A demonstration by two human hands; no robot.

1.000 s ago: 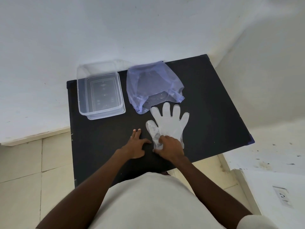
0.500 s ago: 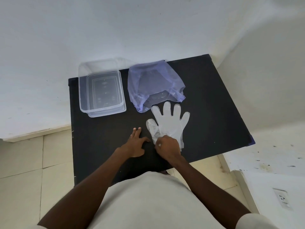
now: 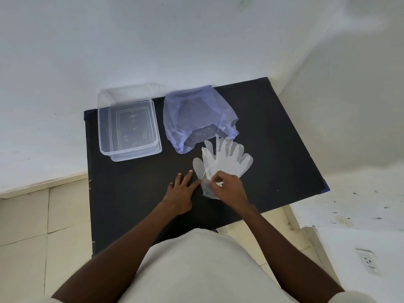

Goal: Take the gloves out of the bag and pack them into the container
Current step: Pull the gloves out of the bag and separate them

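While the left hand [image 3: 180, 193] lies flat and open on the black rectangular tabletop [image 3: 273, 136], fingers spread and holding nothing, the right hand [image 3: 229, 189] pinches the cuff end of the thin translucent white plastic gloves [image 3: 225, 158] between thumb and fingertips. These gloves lie on the table just right of the left hand, their finger ends fanned out toward the far side; one layer looks partly lifted and shifted away from another, so more than one glove seems stacked there, though how many I cannot tell. Their fingertips touch or overlap the near edge of the crumpled translucent purple plastic bag [image 3: 196, 114], which sits at the far middle of the table with its opening facing the person. Whether anything remains inside the bag is unclear. To the left of the bag, apart from it, stands the clear rectangular plastic container [image 3: 129, 125], open at the top, with nothing visible in it; it rests at the table's far left corner against the white wall [image 3: 153, 40].
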